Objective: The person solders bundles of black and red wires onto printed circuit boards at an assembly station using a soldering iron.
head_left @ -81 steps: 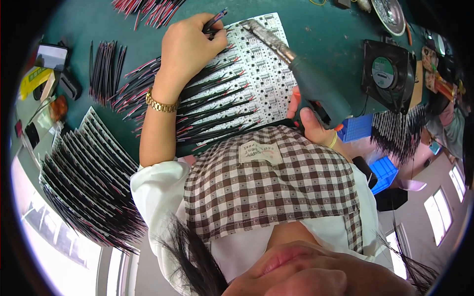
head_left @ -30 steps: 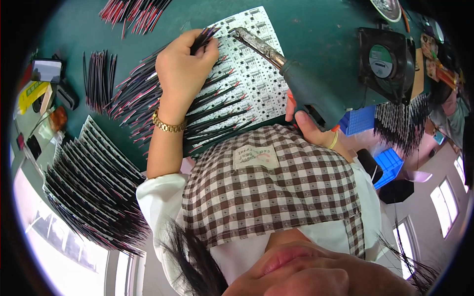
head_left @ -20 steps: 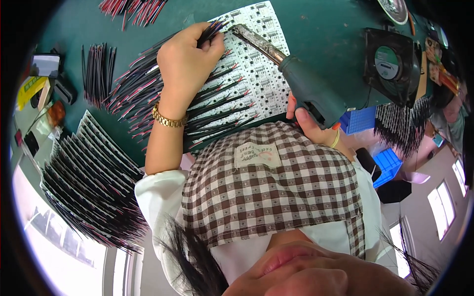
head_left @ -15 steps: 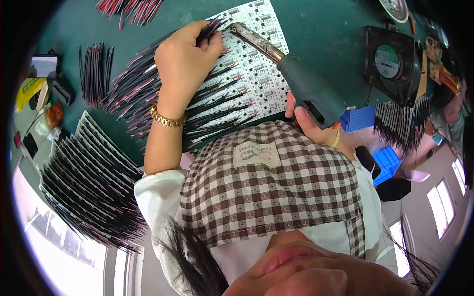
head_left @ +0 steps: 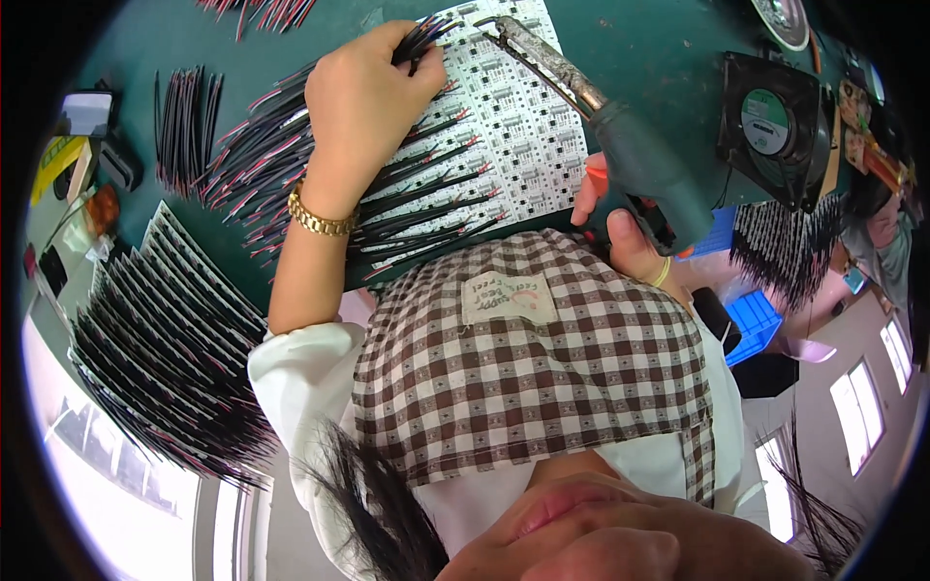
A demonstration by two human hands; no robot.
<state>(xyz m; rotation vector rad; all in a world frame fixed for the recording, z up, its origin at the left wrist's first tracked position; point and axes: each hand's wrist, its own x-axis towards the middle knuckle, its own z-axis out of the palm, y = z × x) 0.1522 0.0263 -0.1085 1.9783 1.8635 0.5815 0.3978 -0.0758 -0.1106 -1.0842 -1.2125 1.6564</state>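
My left hand (head_left: 368, 102), a gold watch on its wrist, is closed on a bundle of thin black wires (head_left: 422, 41) with bared coloured ends. It rests over the far left edge of a white circuit board panel (head_left: 523, 136). Rows of black wires (head_left: 417, 208) with red tips run onto the panel's left side. My right hand (head_left: 630, 237) is wrapped around a dark green soldering gun (head_left: 644, 160) with orange parts. The gun's scorched metal tip points up and left, above the panel and a little apart from the bundled wire ends. Its body hides part of my right hand.
Left on the green table (head_left: 639, 58) lies a pile of black wires (head_left: 186, 131); red and black wires (head_left: 262, 12) lie at the far edge. Stacked wired boards (head_left: 174, 349) stand at lower left. A black fan (head_left: 775, 131) stands at right, near blue bins (head_left: 751, 324).
The soldering gun has moved right, and its tip has drawn away from the wire ends. My left hand still holds the bundle, slightly higher in view. The whole view has shifted a little.
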